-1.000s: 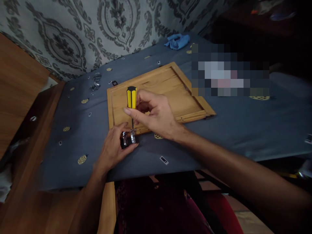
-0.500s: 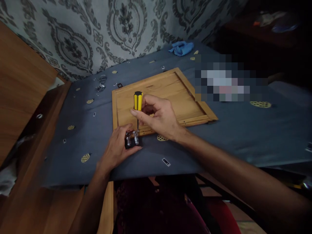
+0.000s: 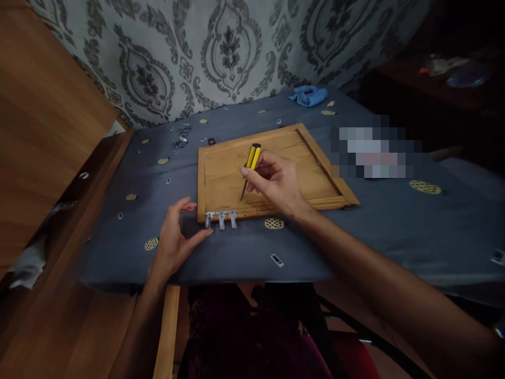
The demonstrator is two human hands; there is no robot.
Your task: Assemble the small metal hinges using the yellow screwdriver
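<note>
My right hand (image 3: 276,176) grips a screwdriver (image 3: 253,157) with a yellow and black handle, tilted, its tip over the wooden panel (image 3: 252,173). The panel lies flat on the cloth-covered table, framed by a raised border. Along its near left edge sits a row of three clear and metal clips (image 3: 221,219). Beside that corner is my left hand (image 3: 179,231), fingers and thumb apart around the leftmost clip; the thumb tip is close to it, and I cannot tell whether it touches.
A dark blue patterned cloth (image 3: 130,252) covers the table. More shiny metal pieces (image 3: 181,137) lie at the back left, with a small dark piece (image 3: 212,141) near the panel's far corner. A blue rag (image 3: 310,96) is at the back, and a blurred-out area at right.
The screwdriver has lifted off the clips, moved right and tilted. My left hand has opened and drawn back to the left, uncovering the row of clips. The view has shifted slightly.
</note>
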